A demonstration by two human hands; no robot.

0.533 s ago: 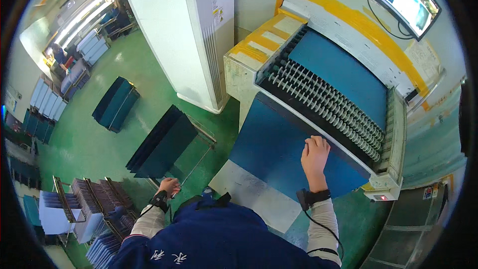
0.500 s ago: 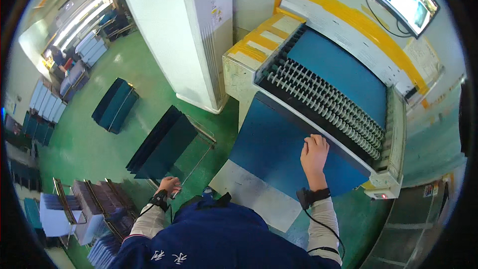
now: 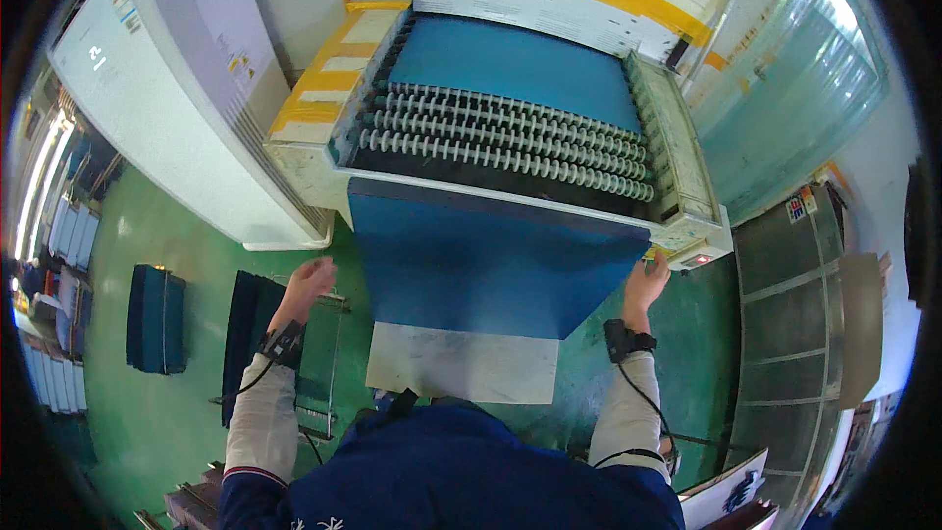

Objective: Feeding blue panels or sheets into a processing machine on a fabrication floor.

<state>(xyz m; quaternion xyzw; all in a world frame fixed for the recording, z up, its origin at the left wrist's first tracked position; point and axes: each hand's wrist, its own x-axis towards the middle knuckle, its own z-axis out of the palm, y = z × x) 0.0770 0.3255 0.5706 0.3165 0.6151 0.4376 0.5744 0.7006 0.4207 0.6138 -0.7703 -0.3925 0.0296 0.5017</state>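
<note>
A large dark blue rectangular panel (image 3: 471,260) hangs or leans at the front of a roller machine (image 3: 682,157), its upper edge along the machine's front rail. My left hand (image 3: 311,285) is beside the panel's left edge, apart from it, with fingers loosely bent and nothing seen in them. Close to the panel's upper right corner is my right hand (image 3: 648,282), its fingers raised and partly spread; whether a fingertip touches the edge is unclear. Another blue panel (image 3: 510,64) lies inside the machine, behind rows of white disc rollers (image 3: 500,147).
A pale board (image 3: 461,363) lies below the panel. Left of me stands a wire rack (image 3: 334,373) with dark panels (image 3: 250,334), and farther off another panel stack (image 3: 157,319). A white cabinet (image 3: 186,108) stands left of the machine, a grey framed rack (image 3: 785,324) at right.
My view has turned right toward the machine. My right hand has left the panel's top edge for its right corner. My left hand has come up from the rack toward the panel's left edge.
</note>
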